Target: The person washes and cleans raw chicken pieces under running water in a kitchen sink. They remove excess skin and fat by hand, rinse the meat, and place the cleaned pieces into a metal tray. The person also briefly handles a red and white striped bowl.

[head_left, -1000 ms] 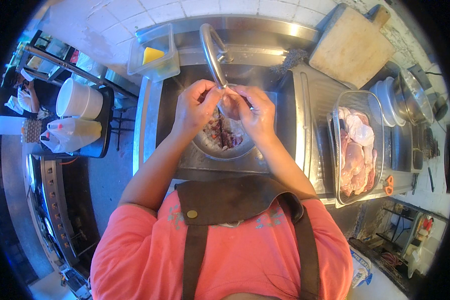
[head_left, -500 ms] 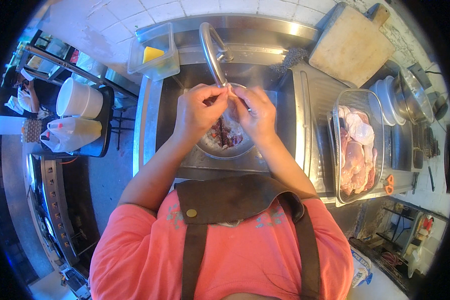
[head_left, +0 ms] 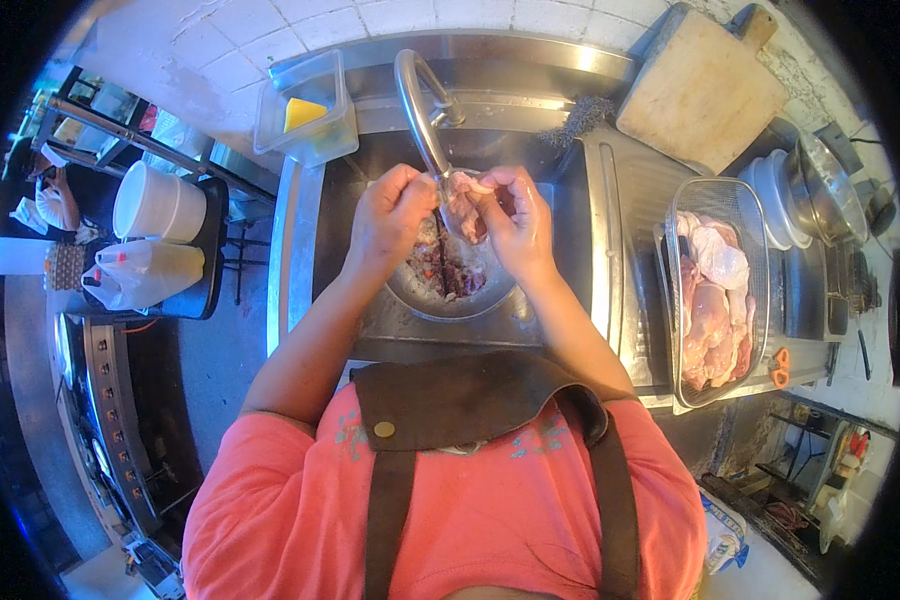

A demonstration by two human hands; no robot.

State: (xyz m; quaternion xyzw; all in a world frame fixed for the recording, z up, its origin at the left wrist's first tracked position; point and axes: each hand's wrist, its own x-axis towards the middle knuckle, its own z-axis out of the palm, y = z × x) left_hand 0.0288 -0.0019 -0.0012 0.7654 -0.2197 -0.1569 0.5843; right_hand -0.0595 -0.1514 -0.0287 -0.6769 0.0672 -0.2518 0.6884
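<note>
Just under the spout of the curved metal tap, a piece of raw chicken hangs from my right hand, whose thumb and fingers pinch its upper edge. My left hand is closed beside the spout with its fingertips pressed together; whatever they hold is too small to make out. Below both hands a round metal bowl sits in the sink. In the bowl lie reddish and pale scraps in cloudy liquid, partly hidden by my hands.
Right of the sink, a wire mesh basket holds raw chicken pieces, with orange-handled scissors beside it. A wooden cutting board leans behind, near metal bowls. A clear tub with a yellow sponge stands back left.
My hands have moved slightly apart. The chicken piece, mostly hidden between them before, now shows hanging from my right hand; that hand has turned a little.
</note>
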